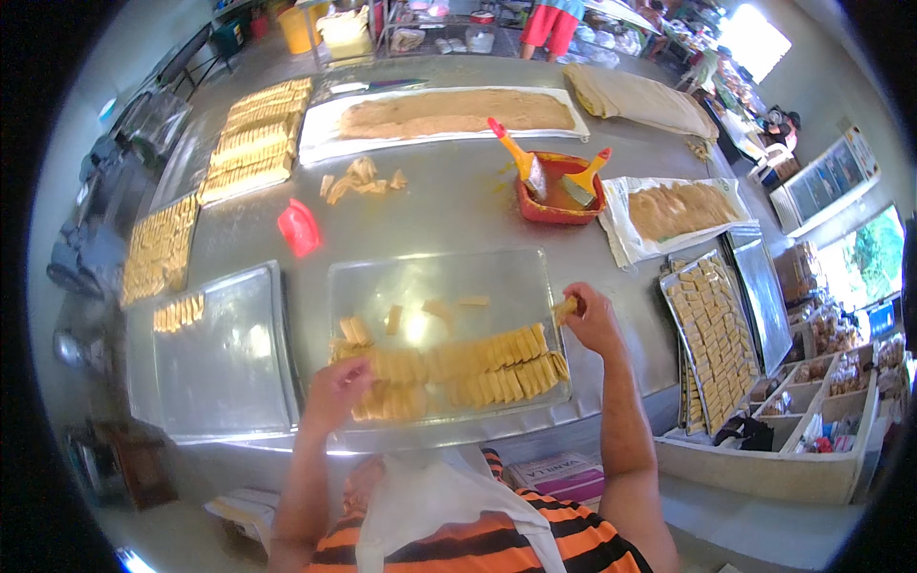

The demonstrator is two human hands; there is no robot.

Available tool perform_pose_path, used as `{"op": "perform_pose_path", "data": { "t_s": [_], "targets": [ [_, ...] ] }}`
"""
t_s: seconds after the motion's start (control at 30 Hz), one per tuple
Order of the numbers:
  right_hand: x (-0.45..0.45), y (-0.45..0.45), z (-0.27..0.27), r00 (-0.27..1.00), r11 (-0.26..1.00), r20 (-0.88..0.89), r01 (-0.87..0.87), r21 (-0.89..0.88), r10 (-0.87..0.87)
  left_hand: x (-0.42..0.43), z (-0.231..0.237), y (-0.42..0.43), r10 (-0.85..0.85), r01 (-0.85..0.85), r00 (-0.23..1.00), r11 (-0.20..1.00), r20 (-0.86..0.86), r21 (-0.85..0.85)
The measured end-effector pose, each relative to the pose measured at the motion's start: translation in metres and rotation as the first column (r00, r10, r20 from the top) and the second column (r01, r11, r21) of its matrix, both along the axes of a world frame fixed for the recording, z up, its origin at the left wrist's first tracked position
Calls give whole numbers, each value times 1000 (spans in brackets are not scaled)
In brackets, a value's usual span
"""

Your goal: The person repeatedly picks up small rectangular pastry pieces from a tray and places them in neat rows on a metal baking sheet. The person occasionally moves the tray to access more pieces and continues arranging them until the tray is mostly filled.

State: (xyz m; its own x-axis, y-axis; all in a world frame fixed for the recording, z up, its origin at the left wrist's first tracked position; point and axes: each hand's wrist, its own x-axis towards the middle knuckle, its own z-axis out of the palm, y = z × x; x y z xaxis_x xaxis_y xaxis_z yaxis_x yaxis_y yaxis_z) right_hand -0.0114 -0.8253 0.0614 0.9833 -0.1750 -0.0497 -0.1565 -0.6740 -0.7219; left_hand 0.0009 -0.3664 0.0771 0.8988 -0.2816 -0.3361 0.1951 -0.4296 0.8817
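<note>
A metal baking tray (437,268) lies before me on the steel table, with rows of small dough strips (501,351) along its near half and several loose pieces further up. My right hand (591,315) pinches a dough piece (566,309) just past the tray's right edge. My left hand (342,390) is over the tray's left side, beside the lower row; it is blurred, and whether its fingers hold anything cannot be told. Left of it lies another tray (222,372) with a short row of dough pieces (179,313).
A red tub (555,213) holds two brushes. Around it lie a pink plastic scraper (299,228), dough scraps (362,179), and crumb-covered cloths (458,113). Filled trays (709,336) stand at right, others (254,136) at back left. A person (550,25) stands beyond the table.
</note>
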Motion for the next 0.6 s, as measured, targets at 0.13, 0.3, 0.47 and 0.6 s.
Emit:
{"op": "perform_pose_path", "data": {
  "t_s": [0.13, 0.3, 0.47, 0.6],
  "targets": [
    [30, 80, 30, 975, 978, 100, -202, 50, 197, 2, -1, -1, -108, 92, 933, 994, 342, 63],
    [51, 232, 35, 751, 746, 314, -646, 164, 582, 27, -11, -2, 81, -48, 993, 945, 86, -324],
    [80, 360, 20, 874, 790, 345, -466, 398, 342, 39, -16, 77, 312, -344, 938, 804, -148, -486],
    [102, 446, -2, 843, 745, 294, -536, 396, 450, 56, -36, 169, 341, -363, 929, 763, -145, -535]
  ]
}}
